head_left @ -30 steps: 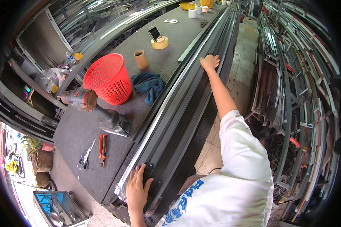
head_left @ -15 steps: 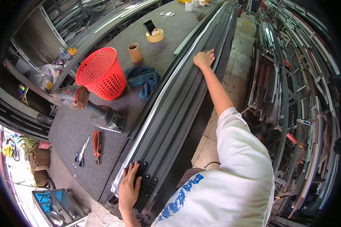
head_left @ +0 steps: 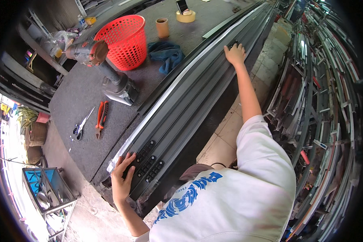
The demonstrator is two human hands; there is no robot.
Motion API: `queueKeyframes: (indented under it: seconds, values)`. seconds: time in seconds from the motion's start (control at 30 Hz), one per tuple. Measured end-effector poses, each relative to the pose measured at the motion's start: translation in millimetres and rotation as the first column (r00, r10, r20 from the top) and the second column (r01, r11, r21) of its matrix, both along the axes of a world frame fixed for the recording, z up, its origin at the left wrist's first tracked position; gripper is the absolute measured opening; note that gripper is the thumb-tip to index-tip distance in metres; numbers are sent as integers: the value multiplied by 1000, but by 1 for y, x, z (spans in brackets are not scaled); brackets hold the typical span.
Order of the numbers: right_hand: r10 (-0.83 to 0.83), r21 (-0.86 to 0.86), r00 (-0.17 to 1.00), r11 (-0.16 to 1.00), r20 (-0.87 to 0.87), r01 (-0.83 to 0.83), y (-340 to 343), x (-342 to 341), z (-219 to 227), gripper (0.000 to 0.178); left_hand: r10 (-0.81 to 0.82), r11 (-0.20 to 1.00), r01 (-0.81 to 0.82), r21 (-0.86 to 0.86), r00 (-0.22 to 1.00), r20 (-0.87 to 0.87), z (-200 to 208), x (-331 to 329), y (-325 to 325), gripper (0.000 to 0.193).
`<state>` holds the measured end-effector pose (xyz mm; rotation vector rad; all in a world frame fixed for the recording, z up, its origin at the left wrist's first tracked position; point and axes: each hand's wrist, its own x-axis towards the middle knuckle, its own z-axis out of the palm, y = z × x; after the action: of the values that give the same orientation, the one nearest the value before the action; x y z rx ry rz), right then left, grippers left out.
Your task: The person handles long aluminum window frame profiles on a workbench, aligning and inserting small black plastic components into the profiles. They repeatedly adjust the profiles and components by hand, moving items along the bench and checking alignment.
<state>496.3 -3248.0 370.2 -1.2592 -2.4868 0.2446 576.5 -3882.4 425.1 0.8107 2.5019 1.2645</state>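
Black fittings [head_left: 146,165] sit on dark metal profiles [head_left: 189,97]; left hand [head_left: 123,173] open, gripping nothing visible; right hand [head_left: 235,54] half-curled, grip and remaining work unclear.

Bench [head_left: 72,88]: profiles [head_left: 193,92] run lengthwise along right side. Left hand [head_left: 123,177] on their near end; fittings [head_left: 149,163] on profiles just right of it. Right hand [head_left: 235,55] on profiles, farther along. Left of profiles: scissors [head_left: 82,124], then pliers [head_left: 101,119] just right; drill [head_left: 119,86] behind pliers; basket [head_left: 127,40] behind drill; cloth [head_left: 165,56] right of basket; tube [head_left: 162,28] behind cloth. Bars [head_left: 306,97] right of bench, beyond floor [head_left: 215,151].
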Motion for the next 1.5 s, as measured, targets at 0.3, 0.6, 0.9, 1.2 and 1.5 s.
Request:
queueKeyframes:
  seconds: [0.3,0.6,0.9,1.2,1.5]
  values:
    - [123,-49,852,984,-509,-172,-103,64,-27,57,65,951,-74,302,997,38,-20,3,-13,36]
    - [90,-168,801,958,-591,-232,-95,64,-32,50,-107,992,113,63,990,-96,-2,1,-2,35]
    - [221,-141,813,928,-539,-346,-87,66,-25,55,-88,991,100,88,988,-128,-3,-2,-2,44]
    - [117,-165,785,949,-608,-269,-100,66,-23,65,14,988,5,154,993,-119,-19,1,-15,43]
    - [-96,-250,727,962,-680,-107,-106,55,-27,105,116,972,-56,227,958,-261,-37,2,-23,17]
